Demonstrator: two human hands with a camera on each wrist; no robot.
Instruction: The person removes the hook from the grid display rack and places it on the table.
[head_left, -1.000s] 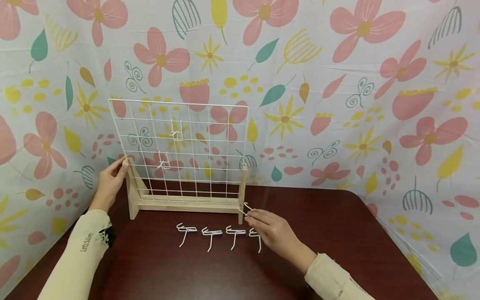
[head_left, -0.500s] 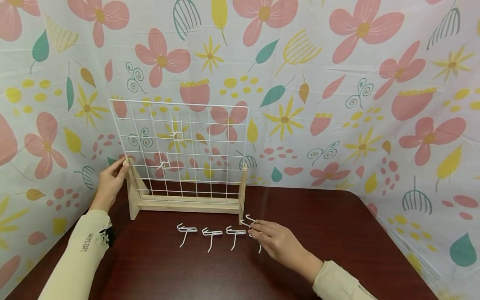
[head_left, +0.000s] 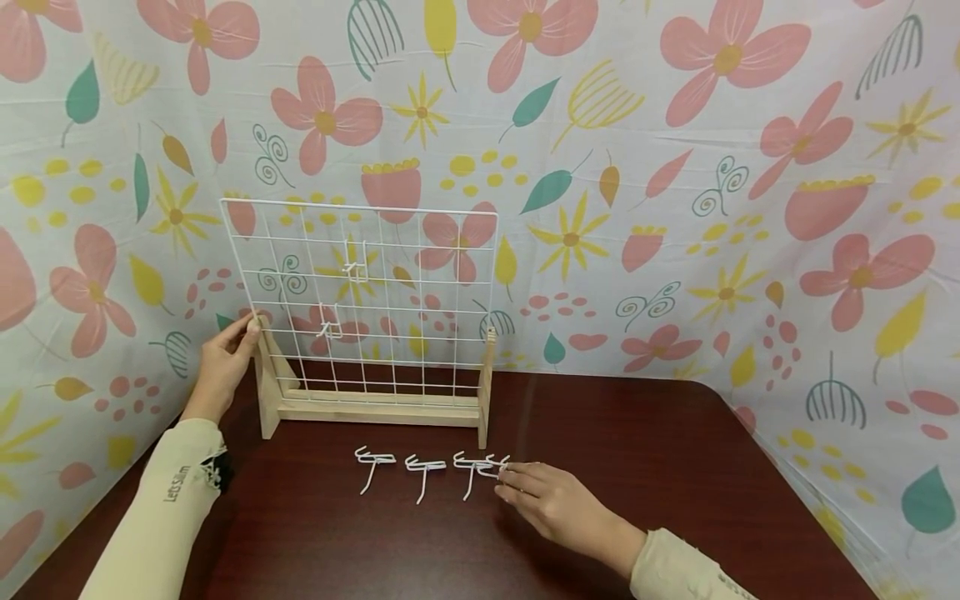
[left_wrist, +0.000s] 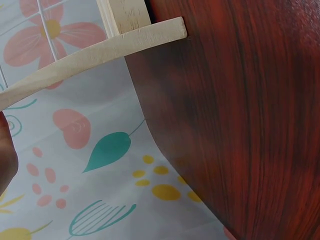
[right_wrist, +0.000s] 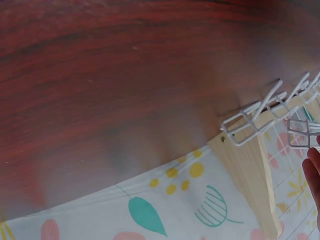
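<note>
A white wire grid panel [head_left: 360,207] stands in a pale wooden stand [head_left: 378,414]. My left hand [head_left: 222,367] pinches the top of the stand's left upright [left_wrist: 85,59]. Two white wire hooks hang on the grid, an upper hook [head_left: 354,268] and a lower hook [head_left: 327,330]. In front of the stand, a row of similar hooks [head_left: 426,466] lies on the table. My right hand [head_left: 558,504] holds another white hook [right_wrist: 300,132] by its fingertips, low over the row's right end. From the head, this hook overlaps the row's third hook; the hand hides what lies behind it.
The dark reddish wooden table [head_left: 637,467] has a rounded far right corner. A flower-print cloth [head_left: 600,275] hangs close behind the table and along its sides. The stand's right upright [head_left: 486,392] rises just beyond the right hand.
My right hand has drawn back toward me with its hook, from beside the right upright to the right end of the row. The left hand and the grid stay in place.
</note>
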